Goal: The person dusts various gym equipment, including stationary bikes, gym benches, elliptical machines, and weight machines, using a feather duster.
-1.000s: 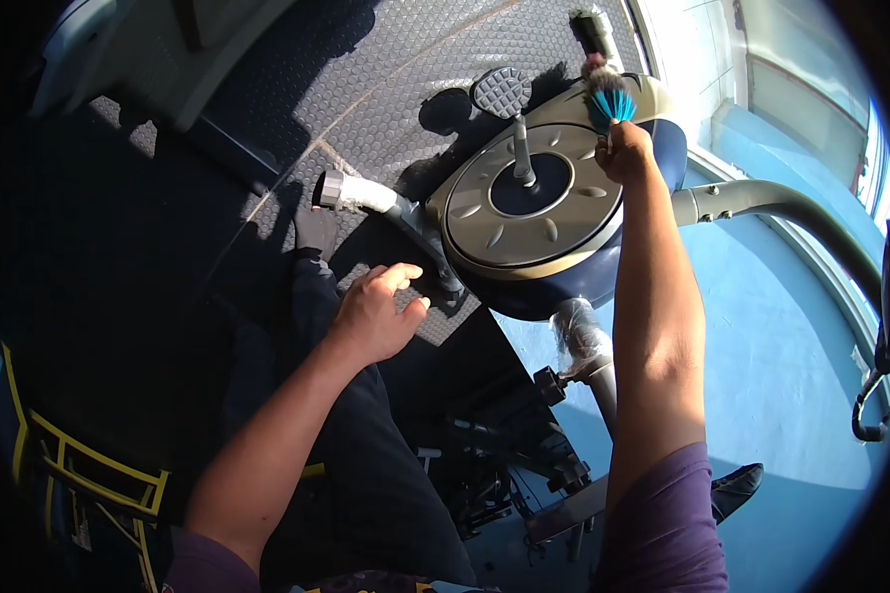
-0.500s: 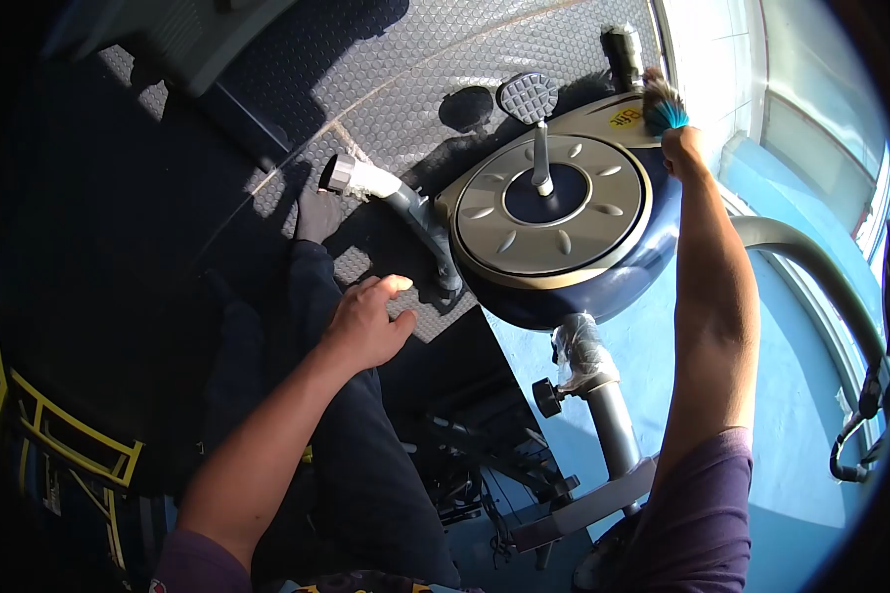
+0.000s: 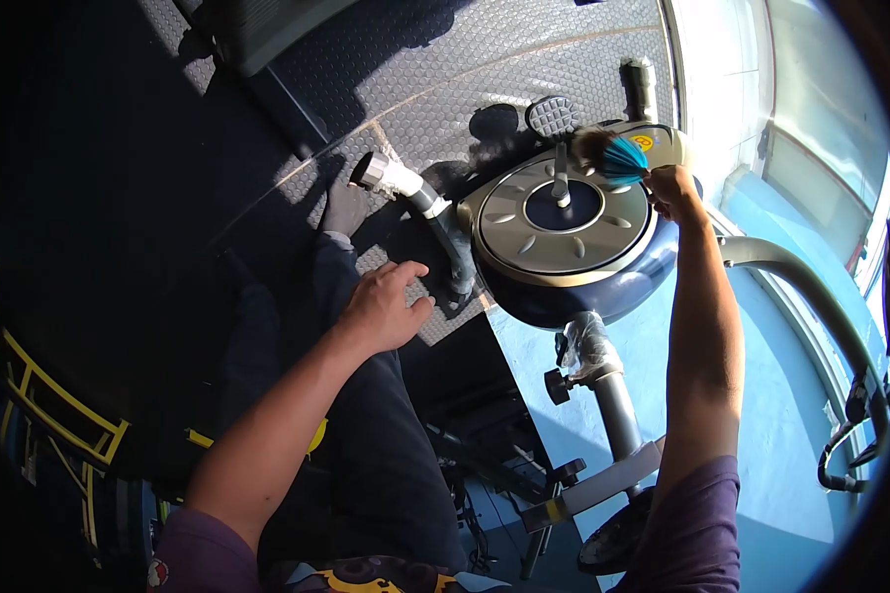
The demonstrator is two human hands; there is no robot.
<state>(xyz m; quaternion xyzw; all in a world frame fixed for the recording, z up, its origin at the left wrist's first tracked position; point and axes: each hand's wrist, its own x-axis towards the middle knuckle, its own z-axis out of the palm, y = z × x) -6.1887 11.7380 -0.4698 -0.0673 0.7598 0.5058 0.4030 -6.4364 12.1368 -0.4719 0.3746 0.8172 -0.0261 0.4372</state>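
Note:
My right hand (image 3: 674, 192) is closed around the base of a feather duster (image 3: 618, 158), whose brown and teal bristles reach over the upper right of the exercise bike's round grey cover (image 3: 564, 242). Near the bristles are the crank and the textured pedal (image 3: 552, 117). My left hand (image 3: 387, 307) hangs in the air left of the bike, fingers apart and bent, holding nothing. Close to it is the bike's dark foot bar (image 3: 449, 237) with a white-wrapped end.
Plastic wrap covers part of the seat post (image 3: 613, 405), which has a black knob (image 3: 557, 386). A curved grey handlebar (image 3: 806, 267) stands at the right, beside a window. Yellow-edged frames (image 3: 59, 395) are at the lower left. Textured mat (image 3: 445, 89) lies beyond the bike.
My right hand and the duster have moved left and down, from the bike's far end onto the round cover. The view has shifted slightly; my left hand stays spread.

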